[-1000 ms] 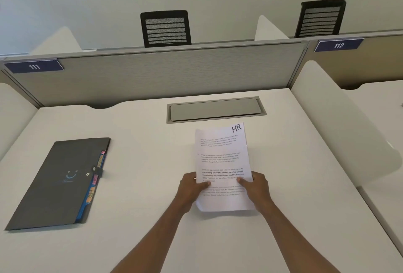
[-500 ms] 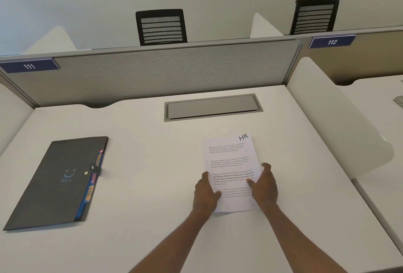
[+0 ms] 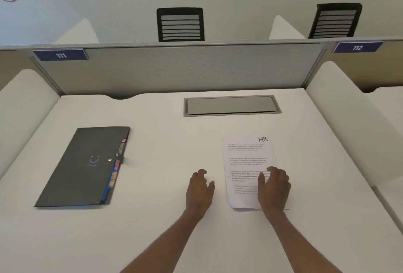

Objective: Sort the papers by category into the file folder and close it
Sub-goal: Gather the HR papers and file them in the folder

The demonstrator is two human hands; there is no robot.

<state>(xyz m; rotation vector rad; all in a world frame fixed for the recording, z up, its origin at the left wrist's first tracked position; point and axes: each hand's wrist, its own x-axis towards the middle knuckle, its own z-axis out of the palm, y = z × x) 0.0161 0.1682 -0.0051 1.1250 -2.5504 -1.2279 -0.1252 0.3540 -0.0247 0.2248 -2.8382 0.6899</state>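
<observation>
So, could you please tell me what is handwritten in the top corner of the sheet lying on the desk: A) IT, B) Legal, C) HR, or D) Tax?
C: the papers under the right hand bear a handwritten HR in their top right corner.

Your left hand (image 3: 199, 188): palm down, fingers loosely curled, holding nothing. Your right hand (image 3: 274, 186): palm down, fingers relaxed.

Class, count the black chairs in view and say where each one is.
2. The middle chair stands behind the grey partition; the right chair shows above the 112 sign. More may be hidden behind the partition.
</observation>
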